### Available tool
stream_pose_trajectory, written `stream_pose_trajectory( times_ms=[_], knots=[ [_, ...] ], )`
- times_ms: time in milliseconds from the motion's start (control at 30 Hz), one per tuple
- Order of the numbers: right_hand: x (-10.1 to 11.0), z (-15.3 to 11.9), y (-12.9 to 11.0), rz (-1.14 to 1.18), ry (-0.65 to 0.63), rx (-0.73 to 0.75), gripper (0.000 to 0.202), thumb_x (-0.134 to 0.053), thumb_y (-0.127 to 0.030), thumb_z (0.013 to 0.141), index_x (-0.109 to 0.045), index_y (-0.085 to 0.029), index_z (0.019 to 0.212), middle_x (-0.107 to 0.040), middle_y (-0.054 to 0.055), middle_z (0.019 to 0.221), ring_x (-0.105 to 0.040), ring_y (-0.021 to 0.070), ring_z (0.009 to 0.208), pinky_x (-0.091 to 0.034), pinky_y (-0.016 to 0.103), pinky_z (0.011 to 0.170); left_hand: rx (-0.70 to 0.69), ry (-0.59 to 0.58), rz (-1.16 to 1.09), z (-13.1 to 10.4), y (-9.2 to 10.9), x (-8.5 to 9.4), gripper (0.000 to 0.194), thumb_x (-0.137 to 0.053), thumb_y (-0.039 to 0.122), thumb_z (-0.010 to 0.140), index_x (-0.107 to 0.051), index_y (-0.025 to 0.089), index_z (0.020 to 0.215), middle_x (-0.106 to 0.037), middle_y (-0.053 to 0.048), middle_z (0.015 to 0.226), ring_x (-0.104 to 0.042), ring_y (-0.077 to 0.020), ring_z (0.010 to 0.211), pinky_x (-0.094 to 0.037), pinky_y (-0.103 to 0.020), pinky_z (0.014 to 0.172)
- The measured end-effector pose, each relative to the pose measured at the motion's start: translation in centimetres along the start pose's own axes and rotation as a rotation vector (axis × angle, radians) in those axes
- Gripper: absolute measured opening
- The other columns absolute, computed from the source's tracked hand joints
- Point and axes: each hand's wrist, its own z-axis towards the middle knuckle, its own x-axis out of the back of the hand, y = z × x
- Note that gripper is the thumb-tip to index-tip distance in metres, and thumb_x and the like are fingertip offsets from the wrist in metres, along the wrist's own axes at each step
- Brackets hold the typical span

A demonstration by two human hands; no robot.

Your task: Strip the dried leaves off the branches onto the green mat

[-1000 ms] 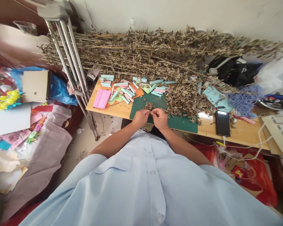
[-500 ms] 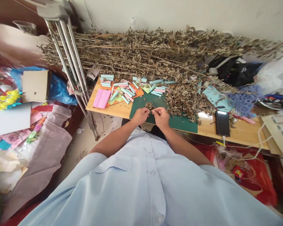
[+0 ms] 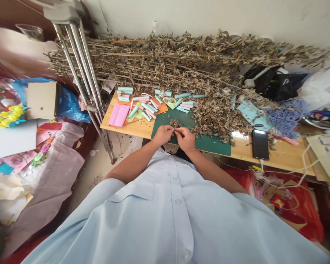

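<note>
My left hand [image 3: 164, 135] and my right hand [image 3: 186, 139] meet over the front edge of a dark green mat [image 3: 213, 145]. Both are closed, with fingertips pinched close together. What lies between the fingertips is too small to make out. Just beyond them sits a small pile of crumbled dried leaves [image 3: 175, 123]. A larger heap of dried leaves [image 3: 216, 119] spreads over the mat to the right. Rolled paper tubes [image 3: 150, 107] in blue and pink lie behind and to the left, near a folded pink paper [image 3: 119, 115].
Long dried plant stalks [image 3: 154, 62] stretch along the wall behind. Metal crutches [image 3: 84, 73] lean at the table's left end. To the right lie a phone [image 3: 260, 144] on a cable, blue cord [image 3: 287, 117] and a pale keyed device [image 3: 326, 152]. A red bag [image 3: 305, 209] is below.
My right hand has shifted slightly left and down, bringing its fingertips nearer to my left hand's. My left hand stays nearly in place. The leaf piles look the same.
</note>
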Motion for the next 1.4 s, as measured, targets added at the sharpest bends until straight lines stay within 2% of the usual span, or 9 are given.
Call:
stream_pose_trajectory(
  times_ms=[167,267,433,500,600,833,1133,1400],
  knots=[
    [0.0,0.1,0.0,-0.044,0.029,0.010,0.015,-0.060,-0.033,0.094,-0.068,-0.026,0.104,-0.076,0.005,0.100,-0.072,0.0223,0.087,-0.058,0.040,0.085,-0.009,-0.040,0.029,-0.1,0.1,0.2,0.016,-0.054,0.020,0.085,-0.062,0.015,0.072,-0.059,0.001,0.060,-0.048,-0.0068,0.044,-0.033,-0.020,0.045],
    [0.0,0.2,-0.1,-0.043,0.044,-0.027,0.015,-0.060,-0.037,0.093,-0.066,-0.026,0.102,-0.075,0.005,0.096,-0.072,0.0217,0.084,-0.058,0.039,0.083,-0.032,-0.061,0.041,-0.2,0.1,0.3,0.017,-0.054,0.022,0.086,-0.064,0.014,0.074,-0.059,0.001,0.061,-0.049,-0.0070,0.044,-0.034,-0.019,0.045],
    [-0.1,0.3,-0.2,0.020,0.066,-0.081,0.016,-0.063,-0.038,0.091,-0.065,-0.024,0.100,-0.075,0.005,0.092,-0.071,0.0205,0.079,-0.059,0.037,0.079,-0.112,-0.036,0.010,-0.6,-0.3,0.3,0.023,-0.054,0.023,0.088,-0.070,0.013,0.102,-0.065,0.000,0.075,-0.055,-0.0070,0.050,-0.042,-0.019,0.051],
    [-0.2,0.3,-0.2,0.044,0.064,-0.085,0.016,-0.063,-0.037,0.091,-0.065,-0.024,0.099,-0.075,0.005,0.091,-0.071,0.0204,0.079,-0.059,0.037,0.079,-0.132,-0.038,0.033,-0.7,-0.5,0.3,0.026,-0.056,0.022,0.088,-0.071,0.014,0.107,-0.066,0.000,0.078,-0.056,-0.0068,0.052,-0.042,-0.019,0.053],
    [-0.2,0.3,-0.2,0.041,0.054,-0.089,0.015,-0.064,-0.037,0.090,-0.065,-0.024,0.099,-0.074,0.005,0.090,-0.071,0.0204,0.078,-0.059,0.037,0.078,-0.156,-0.035,0.071,-0.8,-0.8,0.1,0.024,-0.055,0.024,0.089,-0.073,0.015,0.102,-0.066,0.000,0.079,-0.056,-0.0074,0.053,-0.042,-0.020,0.053],
    [0.0,0.4,-0.2,0.036,0.034,-0.075,0.016,-0.064,-0.037,0.091,-0.066,-0.024,0.098,-0.075,0.005,0.091,-0.071,0.0204,0.079,-0.058,0.037,0.079,-0.187,0.071,0.238,-1.1,-0.3,-0.2,0.020,-0.053,0.023,0.090,-0.069,0.015,0.081,-0.065,-0.002,0.070,-0.055,-0.0098,0.058,-0.042,-0.021,0.060],
    [0.2,0.6,-0.3,0.154,0.024,-0.076,0.017,-0.065,-0.036,0.091,-0.065,-0.023,0.101,-0.075,0.005,0.094,-0.071,0.0195,0.082,-0.059,0.036,0.078,-0.117,0.027,0.139,-1.0,-0.1,0.0,0.021,-0.049,0.028,0.089,-0.065,0.016,0.082,-0.063,0.000,0.069,-0.053,-0.0092,0.049,-0.038,-0.021,0.051],
    [-0.1,0.4,-0.1,0.126,0.038,-0.066,0.019,-0.068,-0.037,0.089,-0.066,-0.023,0.102,-0.075,0.006,0.094,-0.072,0.0203,0.082,-0.061,0.038,0.080,-0.126,0.042,0.159,-1.1,-0.1,-0.1,0.023,-0.050,0.030,0.090,-0.066,0.015,0.084,-0.062,0.000,0.065,-0.054,-0.0100,0.050,-0.040,-0.021,0.052]
  ],
)
